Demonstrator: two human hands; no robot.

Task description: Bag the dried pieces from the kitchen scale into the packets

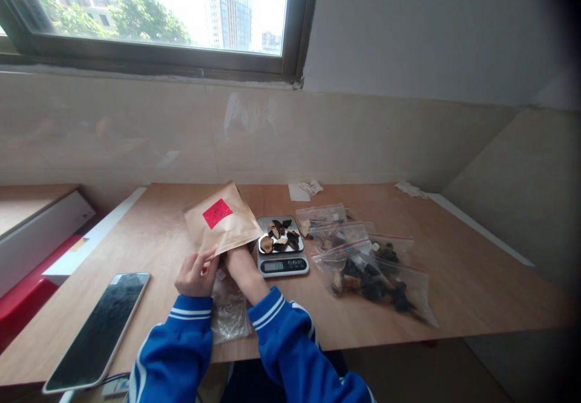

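A brown paper bag (pixel 245 218) with a red label is held tilted above the table. My left hand (pixel 197 274) pinches its lower edge, fingers closed. My right hand (pixel 239 264) reaches to the bag's lower edge and disappears inside or beneath it, I cannot tell which; its fingers are hidden. Just right of the bag stands a small digital kitchen scale (pixel 284 267). Several dark-edged dried slices, perhaps mushroom (pixel 280 244), lie on its plate. Under my forearms is a clear plastic bag (pixel 230 312), partly covered by my right wrist.
Several zip bags (pixel 379 270) of dark dried pieces lie overlapping to the right of the scale. A smartphone (pixel 100 333) rests at the left front of the wooden table (pixel 336 324). Paper scraps (pixel 305 190) lie by the tiled wall, below a window (pixel 158 13).
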